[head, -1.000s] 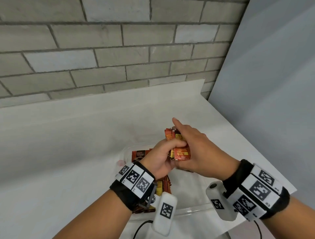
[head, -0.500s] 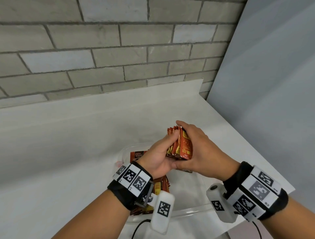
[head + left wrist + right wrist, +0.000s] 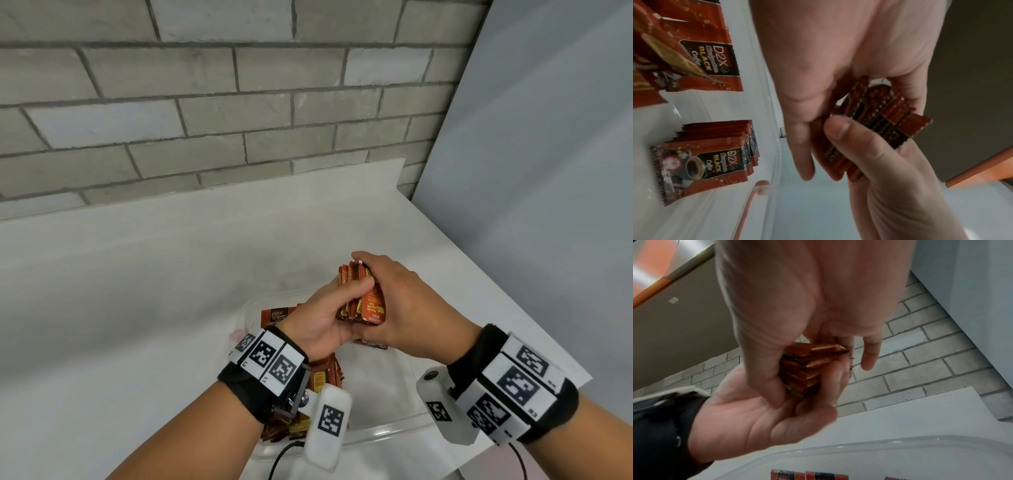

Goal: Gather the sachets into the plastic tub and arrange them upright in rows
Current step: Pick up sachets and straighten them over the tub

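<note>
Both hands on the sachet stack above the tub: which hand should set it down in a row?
Probably left. The left hand wraps the sachet stack on the side nearest the rows already in the tub; the right hand grips its far side.

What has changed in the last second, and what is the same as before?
The right hand folded its raised forefinger down over the top of the bundle of sachets. The bundle turned from face-on to edge-on toward the head camera, its edges squared. The left hand kept its grip throughout. The bundle stayed above the plastic tub, and the sachets in the tub did not move.
</note>
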The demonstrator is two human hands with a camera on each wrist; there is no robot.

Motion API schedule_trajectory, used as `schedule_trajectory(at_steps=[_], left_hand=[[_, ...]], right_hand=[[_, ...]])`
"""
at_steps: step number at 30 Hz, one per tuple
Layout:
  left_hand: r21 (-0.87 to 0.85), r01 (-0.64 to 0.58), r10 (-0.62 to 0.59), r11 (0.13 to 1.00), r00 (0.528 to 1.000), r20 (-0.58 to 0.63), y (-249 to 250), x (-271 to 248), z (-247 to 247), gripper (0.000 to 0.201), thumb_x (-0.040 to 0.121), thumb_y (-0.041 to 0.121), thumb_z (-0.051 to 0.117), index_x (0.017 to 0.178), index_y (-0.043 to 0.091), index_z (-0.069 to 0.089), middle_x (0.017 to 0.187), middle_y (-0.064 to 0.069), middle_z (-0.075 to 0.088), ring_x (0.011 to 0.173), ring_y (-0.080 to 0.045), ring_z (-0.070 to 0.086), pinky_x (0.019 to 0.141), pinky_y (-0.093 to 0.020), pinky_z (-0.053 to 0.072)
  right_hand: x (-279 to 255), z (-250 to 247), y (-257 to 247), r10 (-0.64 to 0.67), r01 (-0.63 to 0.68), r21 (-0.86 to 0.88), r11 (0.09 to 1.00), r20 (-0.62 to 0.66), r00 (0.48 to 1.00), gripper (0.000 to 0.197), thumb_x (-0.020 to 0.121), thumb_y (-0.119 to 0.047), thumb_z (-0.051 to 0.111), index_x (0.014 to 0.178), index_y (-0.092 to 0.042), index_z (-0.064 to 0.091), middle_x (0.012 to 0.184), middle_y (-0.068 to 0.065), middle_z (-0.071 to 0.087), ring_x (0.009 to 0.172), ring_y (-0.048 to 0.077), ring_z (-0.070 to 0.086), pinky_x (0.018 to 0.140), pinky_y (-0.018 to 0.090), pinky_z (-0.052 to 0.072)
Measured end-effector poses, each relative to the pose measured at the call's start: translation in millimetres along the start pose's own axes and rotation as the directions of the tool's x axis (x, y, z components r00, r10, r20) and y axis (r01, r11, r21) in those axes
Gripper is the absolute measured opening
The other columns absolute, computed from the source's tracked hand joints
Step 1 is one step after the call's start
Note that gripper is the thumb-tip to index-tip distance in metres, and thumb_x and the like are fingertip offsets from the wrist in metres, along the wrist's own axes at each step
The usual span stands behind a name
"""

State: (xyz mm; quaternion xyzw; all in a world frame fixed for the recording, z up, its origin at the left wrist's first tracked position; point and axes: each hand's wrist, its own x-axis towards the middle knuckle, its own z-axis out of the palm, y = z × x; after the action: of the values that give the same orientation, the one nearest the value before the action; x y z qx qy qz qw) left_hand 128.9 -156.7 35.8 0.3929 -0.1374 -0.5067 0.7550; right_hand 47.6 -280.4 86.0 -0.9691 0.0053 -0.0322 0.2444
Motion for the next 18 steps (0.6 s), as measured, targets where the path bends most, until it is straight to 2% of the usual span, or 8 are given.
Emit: schedule_trajectory(at_steps=[2,4,6,8,10,12,16,18], left_hand=[[0.007,0.009,-0.009,1.000,1.000,0.000,0,2,-2,0.035,0.076,0.021,0.062,0.108,0.009,0.060,0.090,-0.008,0.069,0.082,-0.018,0.068,0.072,-0.035,0.056],[-0.020,0.015,-0.015,1.000,1.000,-0.011,0,3,-2,0.028,0.072,0.015,0.057,0.099,0.009,0.062,0.082,-0.007,0.068,0.075,-0.017,0.067,0.066,-0.031,0.056],[-0.060,0.010,-0.012,0.998,1.000,-0.029,-1,3,-5,0.026,0.071,0.013,0.054,0.096,0.008,0.064,0.082,-0.008,0.068,0.074,-0.018,0.067,0.065,-0.029,0.056],[-0.098,-0.008,0.005,0.995,1.000,-0.029,-1,2,-8,0.027,0.078,0.010,0.052,0.102,0.005,0.063,0.090,-0.013,0.069,0.080,-0.022,0.068,0.069,-0.033,0.058],[-0.137,-0.023,0.021,0.990,1.000,-0.017,-1,0,-11,0.029,0.079,0.008,0.052,0.107,0.003,0.062,0.096,-0.017,0.070,0.084,-0.026,0.069,0.074,-0.039,0.057],[-0.160,-0.017,0.016,0.987,1.000,-0.008,-1,-1,-12,0.034,0.075,0.010,0.055,0.107,0.004,0.062,0.097,-0.017,0.070,0.085,-0.028,0.070,0.076,-0.041,0.057],[-0.172,-0.035,0.036,0.984,0.999,-0.001,-5,-5,-14,0.038,0.079,0.015,0.059,0.117,0.019,0.063,0.108,-0.014,0.069,0.092,-0.030,0.069,0.075,-0.042,0.056],[-0.161,-0.041,0.045,0.986,0.999,0.022,-7,-7,-16,0.047,0.073,0.021,0.076,0.118,0.023,0.065,0.114,-0.013,0.067,0.098,-0.030,0.067,0.079,-0.044,0.055]], right_hand=[[2,5,1,-0.004,0.004,-0.046,0.999,0.002,1.000,0.099,0.069,-0.043,0.080,0.148,-0.022,0.024,0.134,-0.004,0.045,0.121,0.015,0.045,0.103,0.032,0.037],[2,8,2,0.014,-0.012,-0.039,0.999,0.039,0.999,0.103,0.069,-0.051,0.078,0.150,-0.023,0.020,0.136,-0.006,0.042,0.124,0.013,0.040,0.105,0.032,0.035],[0,6,3,0.057,-0.064,0.082,0.995,0.084,0.995,0.105,0.069,-0.061,0.073,0.150,-0.027,0.017,0.139,-0.009,0.038,0.127,0.008,0.033,0.108,0.029,0.031],[-2,2,5,0.110,-0.113,0.259,0.959,0.027,0.994,0.090,0.075,-0.065,0.060,0.148,-0.029,0.023,0.138,-0.010,0.040,0.127,0.005,0.034,0.107,0.027,0.032],[-5,0,8,0.187,-0.141,0.361,0.922,-0.096,0.978,0.068,0.080,-0.056,0.052,0.141,-0.033,0.034,0.128,-0.010,0.048,0.117,0.002,0.044,0.098,0.027,0.041],[-6,0,11,0.227,-0.158,0.355,0.921,-0.161,0.960,0.053,0.085,-0.042,0.059,0.134,-0.033,0.041,0.113,-0.011,0.052,0.103,0.003,0.050,0.085,0.027,0.047],[-5,4,12,0.264,-0.186,0.428,0.885,-0.131,0.955,0.042,0.087,-0.026,0.066,0.123,-0.038,0.047,0.096,-0.007,0.055,0.087,0.011,0.057,0.075,0.030,0.054],[-4,5,11,0.278,-0.198,0.505,0.840,-0.087,0.957,0.040,0.086,-0.022,0.068,0.118,-0.038,0.050,0.094,-0.003,0.056,0.085,0.014,0.059,0.074,0.033,0.056]])
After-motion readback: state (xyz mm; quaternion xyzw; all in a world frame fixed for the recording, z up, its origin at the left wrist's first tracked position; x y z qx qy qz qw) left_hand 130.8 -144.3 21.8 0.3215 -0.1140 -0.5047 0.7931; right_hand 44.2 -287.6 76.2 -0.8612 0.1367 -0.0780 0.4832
